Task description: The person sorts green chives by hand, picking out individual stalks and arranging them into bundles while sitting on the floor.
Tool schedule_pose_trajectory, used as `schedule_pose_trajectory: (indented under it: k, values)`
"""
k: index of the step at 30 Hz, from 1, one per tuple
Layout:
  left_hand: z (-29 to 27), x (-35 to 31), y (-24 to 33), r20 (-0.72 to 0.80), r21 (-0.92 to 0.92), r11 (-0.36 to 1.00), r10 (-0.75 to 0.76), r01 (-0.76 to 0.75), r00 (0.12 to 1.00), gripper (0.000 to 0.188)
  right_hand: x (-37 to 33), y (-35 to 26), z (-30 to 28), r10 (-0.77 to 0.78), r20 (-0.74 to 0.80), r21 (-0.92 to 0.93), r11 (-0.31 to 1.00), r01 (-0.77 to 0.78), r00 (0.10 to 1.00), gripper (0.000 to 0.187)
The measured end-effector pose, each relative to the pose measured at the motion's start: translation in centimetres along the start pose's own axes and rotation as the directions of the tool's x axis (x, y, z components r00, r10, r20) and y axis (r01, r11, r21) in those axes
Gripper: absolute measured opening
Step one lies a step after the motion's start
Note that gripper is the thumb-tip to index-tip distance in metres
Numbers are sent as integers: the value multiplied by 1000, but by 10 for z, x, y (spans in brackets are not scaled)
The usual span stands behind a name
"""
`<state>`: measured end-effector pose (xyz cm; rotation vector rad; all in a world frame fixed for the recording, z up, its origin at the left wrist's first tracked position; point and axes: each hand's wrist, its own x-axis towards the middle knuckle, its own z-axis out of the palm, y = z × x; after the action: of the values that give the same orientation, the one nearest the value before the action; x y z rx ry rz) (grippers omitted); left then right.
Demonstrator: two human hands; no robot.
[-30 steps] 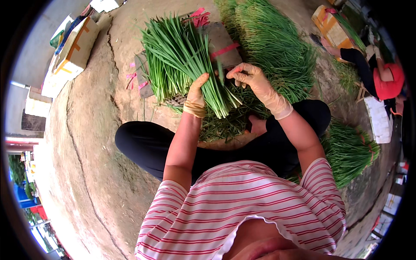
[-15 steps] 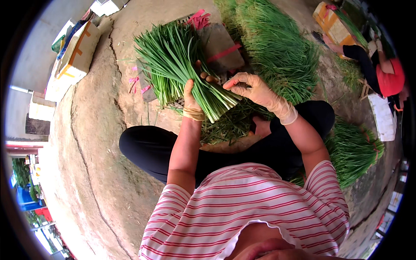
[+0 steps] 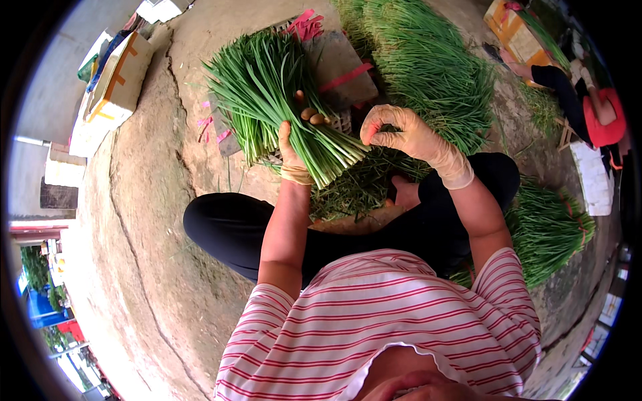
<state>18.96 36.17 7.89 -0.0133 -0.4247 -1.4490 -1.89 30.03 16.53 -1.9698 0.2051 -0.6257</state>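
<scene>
My left hand (image 3: 293, 160), in a thin pale glove, is closed around a bunch of garlic chives (image 3: 328, 150). Their pale cut ends point right and toward me, while the green leaves fan away to the far left. Bare fingertips show on the bunch's far side. Just right of the cut ends, and apart from them, my gloved right hand (image 3: 409, 137) is pinched, thumb against forefinger. Whatever the pinch may hold is too small to make out. Beneath the held bunch more chives (image 3: 251, 137) lie on a low stand with a grey board (image 3: 342, 63).
A long heap of chives (image 3: 428, 73) covers the floor at far right. Tied bundles (image 3: 548, 234) lie beside my right knee. Trimmings (image 3: 354, 184) are scattered before me. Pink strips (image 3: 305, 28) rest on the stand. Foam boxes (image 3: 120, 83) stand left; another person (image 3: 598, 110) sits far right.
My right hand has drawn back to the right, away from the cut ends, still pinched. The left hand and its bunch have shifted slightly left.
</scene>
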Motion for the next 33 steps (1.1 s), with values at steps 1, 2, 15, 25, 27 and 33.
schedule_pose_trajectory:
  k: [1,2,15,25,27,33]
  values:
    - [0,1,1,15,8,1000,7,-7,1000,62,0,0,-1,-17,-54,-113,994,10,998,9]
    - [-1,1,1,16,15,1000,12,-12,1000,64,0,0,3,-20,-64,-201,980,6,998,11]
    - [3,3,1,141,-127,992,-3,21,990,66,-2,6,7,104,8,394,914,-98,995,10]
    - [15,0,-1,35,37,996,-80,79,996,67,12,3,24,-405,-163,-869,491,64,900,13]
    - [15,0,-5,66,39,988,-152,150,986,67,14,14,22,-401,-128,-920,390,43,907,16]
    - [13,0,-9,54,-13,993,-116,117,992,71,17,6,-32,-489,-358,-908,380,-176,795,19]
